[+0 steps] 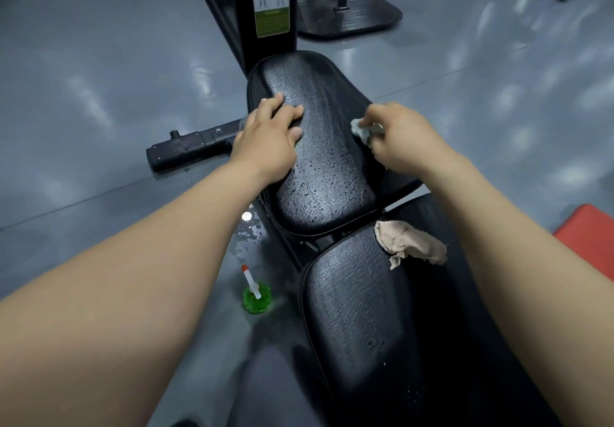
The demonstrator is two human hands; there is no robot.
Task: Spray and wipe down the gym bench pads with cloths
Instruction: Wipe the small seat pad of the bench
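Note:
The far black bench pad (325, 167) is wet with spray droplets. My left hand (269, 137) rests flat on its left side, fingers spread. My right hand (395, 134) grips a small grey cloth (362, 130) against the pad's right edge. The near black pad (352, 310) lies below it, with a crumpled beige cloth (410, 244) lying loose on its upper right part. A green spray bottle (256, 295) with a white and red nozzle stands on the floor left of the near pad.
A black upright post (265, 4) with a muscle chart sticker rises behind the far pad. A black foot bar (189, 145) sticks out to the left. Water spots lie on the grey floor (99, 111). A red mat (588, 237) is at right, another machine base (349, 14) behind.

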